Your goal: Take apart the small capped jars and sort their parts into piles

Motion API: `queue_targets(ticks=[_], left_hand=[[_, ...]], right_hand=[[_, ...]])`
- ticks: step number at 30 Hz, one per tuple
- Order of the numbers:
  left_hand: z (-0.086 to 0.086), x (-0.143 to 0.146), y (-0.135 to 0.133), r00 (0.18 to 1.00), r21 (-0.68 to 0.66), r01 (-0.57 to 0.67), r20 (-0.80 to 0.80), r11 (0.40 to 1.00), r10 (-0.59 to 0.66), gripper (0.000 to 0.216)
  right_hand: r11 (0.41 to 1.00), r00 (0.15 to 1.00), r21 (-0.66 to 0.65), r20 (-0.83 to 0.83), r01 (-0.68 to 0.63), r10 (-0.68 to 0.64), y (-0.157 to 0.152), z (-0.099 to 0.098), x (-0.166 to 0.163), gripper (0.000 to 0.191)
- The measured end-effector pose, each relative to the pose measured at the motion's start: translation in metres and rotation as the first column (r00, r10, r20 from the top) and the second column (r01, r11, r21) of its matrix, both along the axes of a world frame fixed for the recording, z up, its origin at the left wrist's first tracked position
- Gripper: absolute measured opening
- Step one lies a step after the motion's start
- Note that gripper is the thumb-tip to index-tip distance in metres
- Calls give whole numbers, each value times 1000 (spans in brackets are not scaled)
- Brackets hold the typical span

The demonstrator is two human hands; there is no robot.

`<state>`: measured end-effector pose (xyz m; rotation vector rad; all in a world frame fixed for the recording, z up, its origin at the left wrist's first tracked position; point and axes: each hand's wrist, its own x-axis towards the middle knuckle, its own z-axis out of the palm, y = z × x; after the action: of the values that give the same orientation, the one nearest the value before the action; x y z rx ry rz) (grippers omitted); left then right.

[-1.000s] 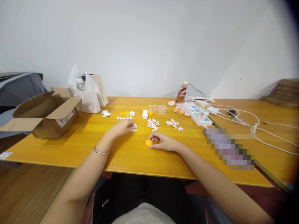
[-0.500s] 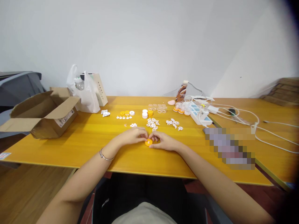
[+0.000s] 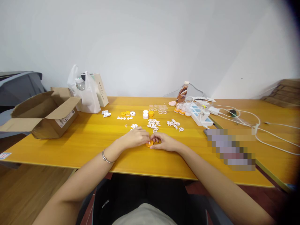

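A small round orange plastic piece (image 3: 149,145) lies on the table in front of me, with a little white part (image 3: 149,142) at its middle. My right hand (image 3: 166,142) curls round its right side, thumb and fingers gripping the rim. Above its left side, my left hand (image 3: 137,137) has its fingers bunched together at the white part; whether they pinch it is hidden. Just beyond my left hand are small white flower-shaped pieces (image 3: 134,126). White openwork pieces (image 3: 153,124) lie in a pile past the fingertips.
Farther back are white pegged discs (image 3: 124,118), orange and white rings (image 3: 127,113), stacked white caps (image 3: 145,115) and clear rings (image 3: 162,109). An open cardboard box (image 3: 56,125) stands left. A power strip (image 3: 200,116), cables and a drink bottle (image 3: 182,92) are right.
My left hand has shifted slightly right, its fingers now over the orange piece and covering more of it. My right hand has stayed almost still at the rim.
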<state>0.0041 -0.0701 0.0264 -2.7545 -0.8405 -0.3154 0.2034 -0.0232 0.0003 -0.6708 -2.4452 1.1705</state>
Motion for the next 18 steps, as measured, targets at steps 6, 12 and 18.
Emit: queue_targets(ticks=[6, 12, 18], left_hand=[[0, 2, -2, 997, 109, 28, -70, 994, -20, 27], [-1, 1, -3, 995, 191, 64, -93, 979, -47, 23], [-4, 1, -2, 995, 213, 77, -86, 974, -60, 25]], right_hand=[[1000, 1000, 1, 7, 6, -6, 0, 1, 0, 31], [1000, 1000, -2, -5, 14, -14, 1, -1, 1, 30], [1000, 1000, -15, -15, 18, -18, 1, -1, 1, 28]])
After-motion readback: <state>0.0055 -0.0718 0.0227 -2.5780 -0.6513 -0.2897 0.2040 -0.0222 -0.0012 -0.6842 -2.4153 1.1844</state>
